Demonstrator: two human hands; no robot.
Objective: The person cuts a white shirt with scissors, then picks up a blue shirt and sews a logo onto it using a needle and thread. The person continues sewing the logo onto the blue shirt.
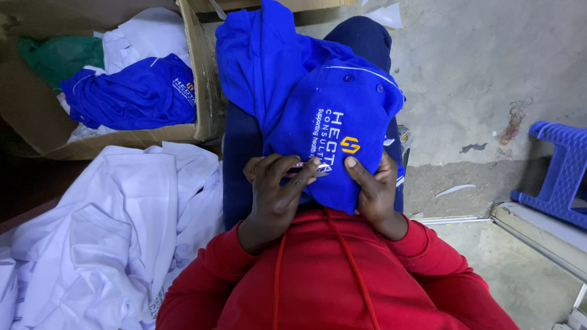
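Both grips clamp the blue shirt (324, 122): left hand (275, 189), right hand (374, 186) half hidden behind it

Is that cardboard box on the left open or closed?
Open. The cardboard box has no lid over it, so a crumpled blue shirt, white cloth and something green show inside.

The small tool (302, 168) in the left hand (275, 195) is mostly hidden by fingers and blue shirt (330, 116). The blue stool (559, 171) is cut off at the right edge.
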